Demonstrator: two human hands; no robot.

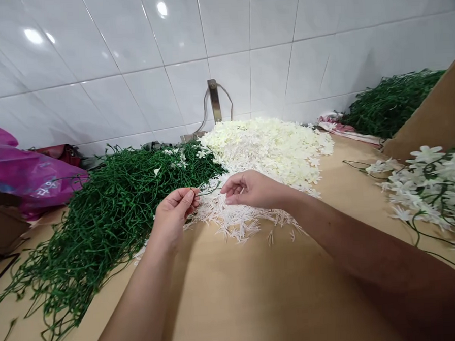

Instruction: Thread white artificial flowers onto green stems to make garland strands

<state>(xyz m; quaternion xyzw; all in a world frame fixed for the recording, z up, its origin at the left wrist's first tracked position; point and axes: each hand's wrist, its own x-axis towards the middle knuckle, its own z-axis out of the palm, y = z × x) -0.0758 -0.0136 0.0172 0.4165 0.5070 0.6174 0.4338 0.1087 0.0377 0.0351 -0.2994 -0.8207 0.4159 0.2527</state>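
Observation:
My left hand is closed, with thumb and fingers pinching a thin green artificial flower stem. The stem points right, and its tip comes up to the fingertips of my right hand. That hand is curled, palm inward; whether its fingers grip the stem tip or a small piece is hidden. Beneath both hands lies a heap of thin white spiky flower pieces. Behind my right hand rises a pile of cream-white petal pieces. A large tangle of green stems spreads to the left of my left hand.
Finished-looking white flowers on stems lie at the right, beside a cardboard piece. More green stems sit behind it. A purple plastic bag stands at the far left. A tiled wall bounds the wooden table.

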